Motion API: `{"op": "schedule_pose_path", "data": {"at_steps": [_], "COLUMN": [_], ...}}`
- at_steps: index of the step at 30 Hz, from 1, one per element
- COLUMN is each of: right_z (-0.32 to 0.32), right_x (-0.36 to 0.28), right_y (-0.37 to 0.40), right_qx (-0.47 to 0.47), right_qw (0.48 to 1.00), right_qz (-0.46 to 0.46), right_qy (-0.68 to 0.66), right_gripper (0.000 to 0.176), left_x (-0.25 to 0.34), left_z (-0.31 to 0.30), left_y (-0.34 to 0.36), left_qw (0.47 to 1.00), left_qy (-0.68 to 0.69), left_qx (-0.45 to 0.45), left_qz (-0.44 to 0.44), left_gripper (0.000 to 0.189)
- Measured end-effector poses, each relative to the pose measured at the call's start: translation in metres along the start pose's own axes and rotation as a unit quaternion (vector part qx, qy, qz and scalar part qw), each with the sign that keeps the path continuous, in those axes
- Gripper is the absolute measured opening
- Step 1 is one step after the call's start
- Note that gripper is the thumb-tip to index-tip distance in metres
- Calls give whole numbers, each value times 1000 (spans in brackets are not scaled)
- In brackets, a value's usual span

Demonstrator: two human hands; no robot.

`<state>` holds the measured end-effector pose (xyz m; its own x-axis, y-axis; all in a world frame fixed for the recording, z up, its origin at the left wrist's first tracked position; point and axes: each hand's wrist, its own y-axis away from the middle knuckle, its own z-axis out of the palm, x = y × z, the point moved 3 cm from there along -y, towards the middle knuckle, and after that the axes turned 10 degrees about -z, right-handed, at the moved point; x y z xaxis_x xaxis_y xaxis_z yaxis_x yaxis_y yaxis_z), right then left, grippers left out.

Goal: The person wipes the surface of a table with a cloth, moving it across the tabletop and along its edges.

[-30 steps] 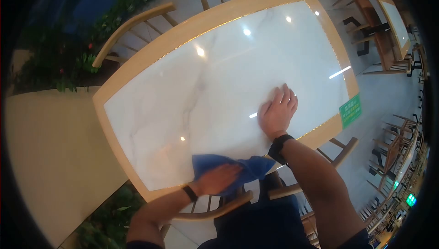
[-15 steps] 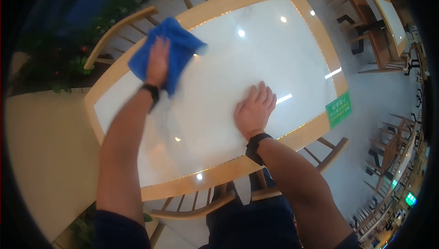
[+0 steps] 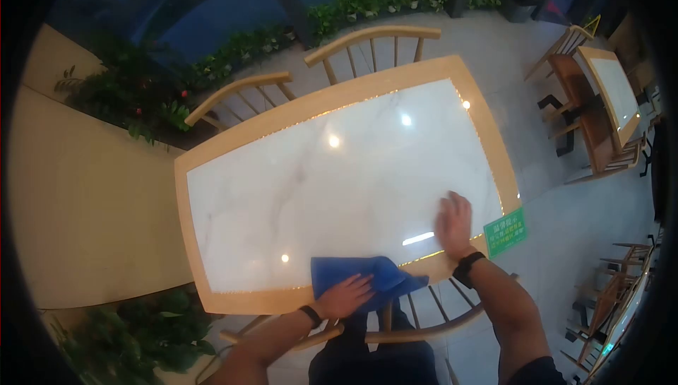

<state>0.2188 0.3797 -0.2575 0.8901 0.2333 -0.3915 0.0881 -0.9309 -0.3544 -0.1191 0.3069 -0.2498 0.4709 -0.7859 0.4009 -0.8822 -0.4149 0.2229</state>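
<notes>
My left hand [image 3: 346, 295] lies flat on a blue cloth [image 3: 381, 277], fingers stretched out and pointing right. The cloth spreads over the near wooden border of the table [image 3: 282, 201], and one corner hangs past the edge. Over the right part of the white marbled top, my right hand [image 3: 454, 222] has its fingers extended and a little blurred; nothing shows in it. A green sign with white and yellow writing [image 3: 506, 233] sits at the table's right corner, close to my right wrist.
Wooden chairs [image 3: 374, 32] stand along the far side, and another chair [image 3: 438, 328] is tucked against the near edge by my legs. Potted plants [image 3: 381, 3] line the window. At the right is another table [image 3: 614, 92] with seats.
My left hand and the blue cloth have come from the far left edge to the near edge. My right hand has shifted right, and the view has tilted so more of the far side shows.
</notes>
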Motion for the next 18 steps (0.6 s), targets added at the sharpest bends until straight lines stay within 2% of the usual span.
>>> {"op": "schedule_pose_path", "data": {"at_steps": [1,2,4,6,7,8,11,13,18], "right_z": [-10,-17,-14,-21,-22,-23,-22,-24,-28], "right_x": [20,32,46,38,37,37,40,40,38], "right_y": [2,2,7,0,-2,-2,-4,-8,-8], "right_qx": [6,7,13,12,10,3,-17,-23,-10], "right_qw": [1000,999,998,997,996,996,995,995,995], "right_qz": [27,33,30,39,51,54,62,64,66], "right_qy": [-6,9,54,67,68,71,74,72,68], "right_gripper": [37,37,39,41,41,41,41,41,41], "left_x": [-12,-32,-87,-170,-212,-238,-317,-346,-351], "left_z": [-8,-17,-53,-73,-97,-130,-176,-190,-192], "left_y": [-7,-16,-43,-78,-97,-113,-165,-189,-199], "left_qw": [999,999,996,976,961,945,923,927,918], "left_qy": [-10,4,21,-25,12,-55,-62,-54,-44], "left_qx": [2,24,79,160,192,259,243,232,247], "left_qz": [35,29,-27,-147,-198,-194,-291,-289,-306], "left_gripper": [45,44,42,41,41,42,48,50,50]}}
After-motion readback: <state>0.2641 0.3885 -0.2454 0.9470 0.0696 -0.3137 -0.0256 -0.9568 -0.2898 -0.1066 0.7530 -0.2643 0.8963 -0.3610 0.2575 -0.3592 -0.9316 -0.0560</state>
